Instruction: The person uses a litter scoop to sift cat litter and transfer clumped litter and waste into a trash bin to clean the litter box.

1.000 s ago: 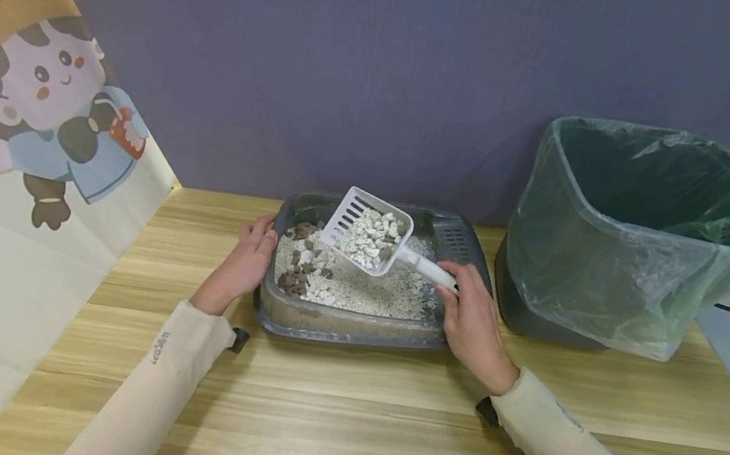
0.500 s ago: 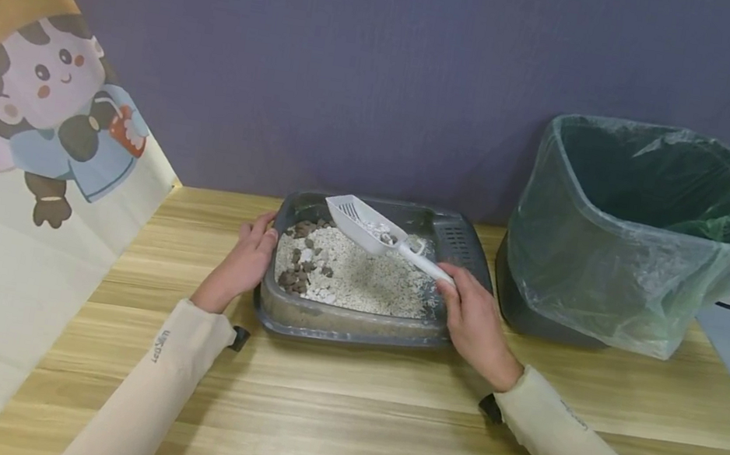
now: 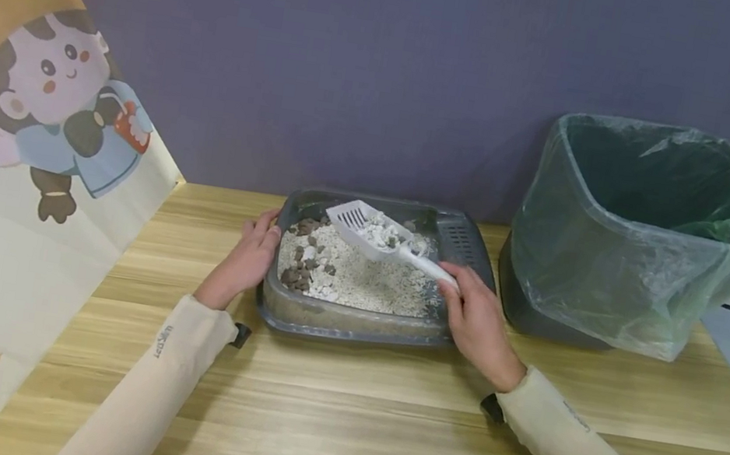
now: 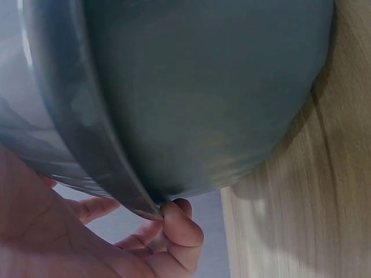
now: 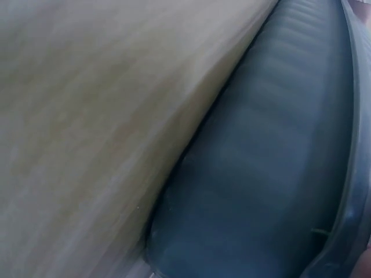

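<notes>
A white slotted litter scoop [image 3: 365,229] is held over the grey litter box [image 3: 350,325], with pale litter and clumps in its bowl. My right hand [image 3: 479,325] grips the end of its handle at the box's right side. My left hand [image 3: 250,256] holds the box's left rim; in the left wrist view fingers [image 4: 181,229] curl at the edge of the rim [image 4: 95,133]. Pale litter [image 3: 371,283] covers the box floor, and brown clumps [image 3: 298,277] lie along its left end. The right wrist view shows the box's outer wall [image 5: 261,150]; the scoop is out of that view.
A tall grey bin [image 3: 548,329] lined with a translucent green bag [image 3: 613,272] stands right of the box. Behind runs a purple-grey wall [image 3: 361,62]. A wooden table [image 3: 321,425] carries everything, and a cartoon-printed panel [image 3: 67,136] borders it on the left.
The scoop was level-faced, then tipped sideways, and is now partly turned back, holding less litter than a second ago. The left hand stays at the rim. The view has shifted slightly.
</notes>
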Motion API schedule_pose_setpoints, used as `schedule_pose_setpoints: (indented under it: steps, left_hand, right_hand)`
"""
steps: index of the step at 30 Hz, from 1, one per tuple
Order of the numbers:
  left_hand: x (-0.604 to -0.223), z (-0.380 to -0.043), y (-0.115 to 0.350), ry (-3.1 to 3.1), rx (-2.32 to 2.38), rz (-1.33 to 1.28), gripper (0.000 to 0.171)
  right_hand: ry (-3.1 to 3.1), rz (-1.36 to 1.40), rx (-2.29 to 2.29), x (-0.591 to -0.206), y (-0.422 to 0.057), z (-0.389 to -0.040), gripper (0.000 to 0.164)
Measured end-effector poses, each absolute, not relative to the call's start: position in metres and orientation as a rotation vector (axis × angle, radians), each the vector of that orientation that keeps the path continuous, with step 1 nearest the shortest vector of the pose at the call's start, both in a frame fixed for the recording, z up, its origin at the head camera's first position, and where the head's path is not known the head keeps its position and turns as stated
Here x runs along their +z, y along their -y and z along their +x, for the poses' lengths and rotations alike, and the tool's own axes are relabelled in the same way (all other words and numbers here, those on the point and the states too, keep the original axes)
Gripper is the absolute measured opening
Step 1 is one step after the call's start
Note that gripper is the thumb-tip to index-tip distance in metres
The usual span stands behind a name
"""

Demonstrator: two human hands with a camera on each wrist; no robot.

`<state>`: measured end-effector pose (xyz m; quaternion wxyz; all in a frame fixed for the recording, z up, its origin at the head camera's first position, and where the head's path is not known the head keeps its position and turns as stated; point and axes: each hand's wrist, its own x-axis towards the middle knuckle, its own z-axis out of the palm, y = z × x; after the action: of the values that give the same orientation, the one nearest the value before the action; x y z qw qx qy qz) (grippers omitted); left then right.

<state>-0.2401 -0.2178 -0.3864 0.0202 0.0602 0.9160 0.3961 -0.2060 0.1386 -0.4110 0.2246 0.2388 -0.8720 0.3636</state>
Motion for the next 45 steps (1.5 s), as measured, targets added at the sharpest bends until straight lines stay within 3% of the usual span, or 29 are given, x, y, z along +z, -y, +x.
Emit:
schedule_pose_setpoints:
  steps: [21,39,45]
  left_hand:
    - [-0.387,-0.242,0.217,-2.851,1.233,0.178,0.054]
    - [-0.385,-0.246,0.222,-2.866,1.207,0.209,0.053]
    - [-0.386,-0.246,0.223,-2.846,1.224,0.211,0.055]
  right_hand:
    - [2.317,0.585,0.986,-0.415,-0.138,-0.205,0.034]
    - [2.417,0.677,1.172,-0.408,-0.143,-0.202,0.030]
    - [2.309,0.752,1.065,-0.396,-0.146,-0.196,0.036]
